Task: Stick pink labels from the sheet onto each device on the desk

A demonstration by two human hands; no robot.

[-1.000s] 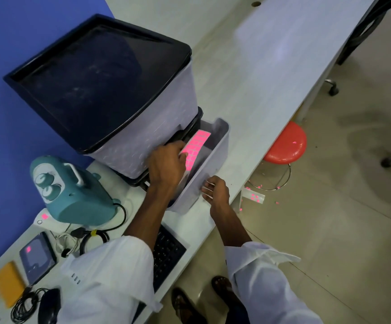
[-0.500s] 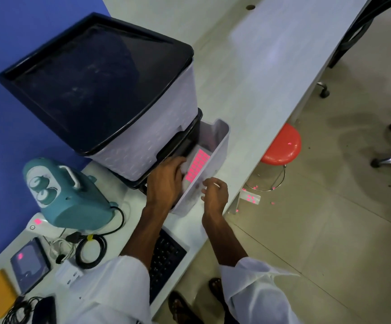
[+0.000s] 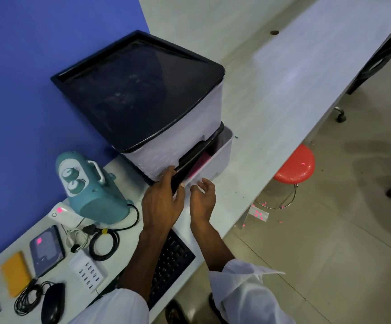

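Hidden / hard to read: the pink label sheet [image 3: 201, 160] lies inside the bottom drawer [image 3: 223, 149] of the grey drawer unit [image 3: 178, 127]. Only a pink sliver shows through the narrow gap, the rest is under the unit's black frame. Black keyboard [image 3: 173, 256] half covered by left forearm. A dark device at the lower-left corner is cut by the frame edge, type unclear.

Hands: left hand [image 3: 161, 204] has fingers straight, tips on the unit's front at the drawer gap, clasping nothing. Right hand [image 3: 202, 197] has fingers loosely bent, nothing in them, just beside the drawer's near corner. Contact cannot be told.

Desk [image 3: 283, 90]: teal device [image 3: 91, 188], white device [image 3: 60, 211] and dark tablet [image 3: 46, 249] each with a pink label, also a white multi-port charger [image 3: 88, 273] and a mouse [image 3: 53, 305].

Floor: clear strip [image 3: 258, 215] dotted with pink labels, near a red stool [image 3: 295, 164].
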